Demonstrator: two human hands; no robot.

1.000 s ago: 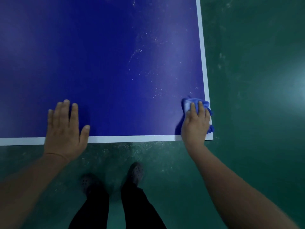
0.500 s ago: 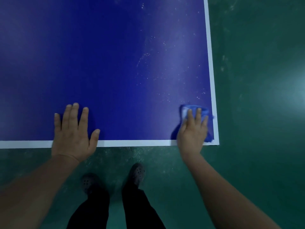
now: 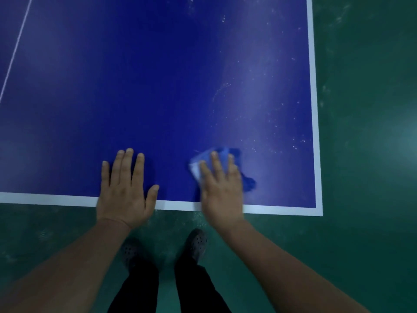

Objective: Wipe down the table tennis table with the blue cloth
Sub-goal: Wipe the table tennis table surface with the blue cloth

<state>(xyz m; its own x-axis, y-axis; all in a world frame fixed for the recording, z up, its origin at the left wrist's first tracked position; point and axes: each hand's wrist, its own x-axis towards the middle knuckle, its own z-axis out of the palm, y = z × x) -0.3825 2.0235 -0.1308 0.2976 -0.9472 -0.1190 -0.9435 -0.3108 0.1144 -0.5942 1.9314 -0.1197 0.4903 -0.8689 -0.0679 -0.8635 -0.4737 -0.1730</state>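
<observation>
Right hand (image 3: 222,190) on cloth (image 3: 225,168), beside left hand (image 3: 125,190), on table (image 3: 158,86).

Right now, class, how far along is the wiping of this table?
Done: the table looks speck-free left of the cloth. In hand: the right hand presses the blue cloth flat near the front edge, while the left hand braces. Left: white specks remain towards the right edge.

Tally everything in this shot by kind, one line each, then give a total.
Hands: 2, left hand flat on the table, right hand pressing the blue cloth
Blue cloth: 1
Table tennis table: 1
Shoes: 2, left shoe, right shoe
Total: 6
</observation>
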